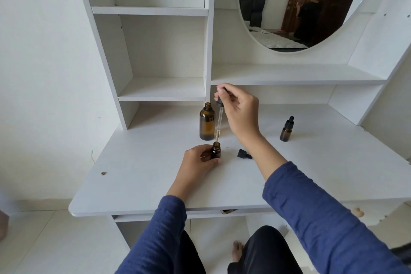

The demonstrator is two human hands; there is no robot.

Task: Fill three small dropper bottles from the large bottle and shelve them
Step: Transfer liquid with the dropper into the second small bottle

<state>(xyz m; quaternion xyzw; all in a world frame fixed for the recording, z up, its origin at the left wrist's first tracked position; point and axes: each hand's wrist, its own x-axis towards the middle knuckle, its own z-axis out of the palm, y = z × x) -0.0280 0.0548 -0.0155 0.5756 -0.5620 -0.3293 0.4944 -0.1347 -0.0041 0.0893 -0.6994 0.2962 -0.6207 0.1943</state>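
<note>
My left hand (196, 161) grips a small open amber bottle (216, 151) standing on the white desk (144, 173). My right hand (239, 109) pinches the black bulb of a long glass dropper (219, 121), held upright with its tip just above the small bottle's mouth. The large amber bottle (207, 122) stands uncapped right behind. A small black dropper cap (244, 154) lies on the desk to the right of the small bottle. A second small amber bottle (287, 129), capped, stands further right.
White shelf compartments (164, 89) rise behind the desk on the left, and a long shelf (295, 75) runs under a round mirror (300, 6). A small dark speck (103, 173) lies on the desk's left part. My knees are below the desk edge.
</note>
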